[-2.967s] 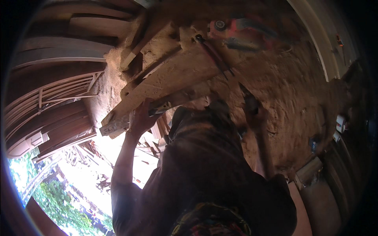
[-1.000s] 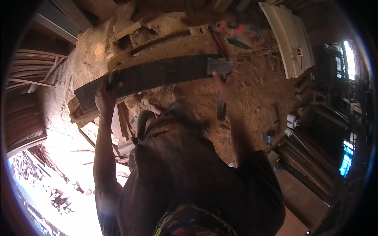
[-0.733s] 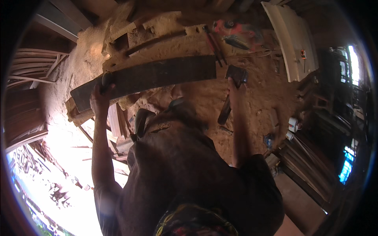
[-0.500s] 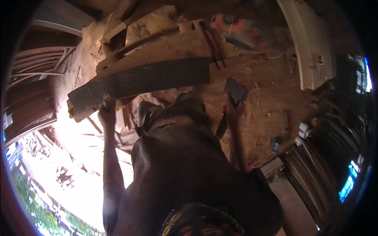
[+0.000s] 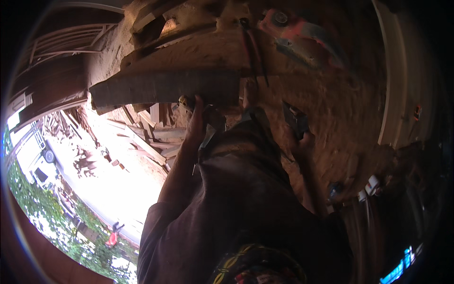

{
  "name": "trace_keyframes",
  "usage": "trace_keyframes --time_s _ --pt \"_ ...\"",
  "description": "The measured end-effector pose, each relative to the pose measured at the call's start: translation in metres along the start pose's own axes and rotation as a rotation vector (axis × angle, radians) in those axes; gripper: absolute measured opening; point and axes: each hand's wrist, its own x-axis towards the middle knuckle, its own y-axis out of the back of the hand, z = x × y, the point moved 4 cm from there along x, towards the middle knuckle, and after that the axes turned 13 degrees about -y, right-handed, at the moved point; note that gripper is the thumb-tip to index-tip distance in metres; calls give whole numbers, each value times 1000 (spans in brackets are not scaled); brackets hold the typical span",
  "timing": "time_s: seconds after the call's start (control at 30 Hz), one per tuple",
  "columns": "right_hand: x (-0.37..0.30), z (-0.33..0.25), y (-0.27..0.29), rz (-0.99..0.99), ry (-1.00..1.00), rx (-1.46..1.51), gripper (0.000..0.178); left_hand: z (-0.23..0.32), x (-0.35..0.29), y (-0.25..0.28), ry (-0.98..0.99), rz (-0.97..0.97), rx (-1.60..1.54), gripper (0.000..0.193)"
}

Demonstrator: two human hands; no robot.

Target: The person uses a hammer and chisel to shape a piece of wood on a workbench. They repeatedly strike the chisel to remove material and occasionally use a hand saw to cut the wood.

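A long dark wooden board (image 5: 165, 89) lies crosswise in front of me. My left hand (image 5: 196, 120) is at its near edge, closed around a small rounded yellow-and-black thing (image 5: 185, 101) whose kind I cannot make out. To the right, my right hand (image 5: 305, 142) grips a dark tool with a flat, broad end (image 5: 296, 122); shadow hides its exact kind. That tool is held apart from the board, over the sandy ground. One of my feet (image 5: 248, 97) shows by the board's right end.
Beyond the board lie a long-handled red and black tool (image 5: 253, 49) and a red and dark power tool (image 5: 302, 35). A pale plank (image 5: 397, 80) stands at the right. Wood scraps (image 5: 156, 128) lie at the left, toward a bright yard. Small white containers (image 5: 372, 185) sit at the lower right.
My left hand has slid rightward along the board's near edge with the small thing. My right hand has moved slightly right and down, its tool turned. The view has shifted.
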Motion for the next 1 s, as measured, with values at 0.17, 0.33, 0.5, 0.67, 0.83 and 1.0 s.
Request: trace_keyframes --time_s 0.17,0.33,0.5,0.67,0.83,1.0 --pt "10 -11 7 44 195 -68 52 -3 12 -5 670 88 -987 65" --pt "21 8 -16 -35 183 -165 56 -13 -11 -20 582 5 -834 48" --pt "9 -72 -39 204 674 -274 38 24 -9 -52 498 -132 -721 36" --pt "2 -59 -49 594 1199 -764 41 68 -2 -41 540 -65 -659 34" --pt "-14 -81 -72 936 1334 -1361 39 40 9 -49 348 -193 -686 35" --pt "14 -49 -79 947 1011 -1314 43 22 26 -38 318 -256 -313 49"
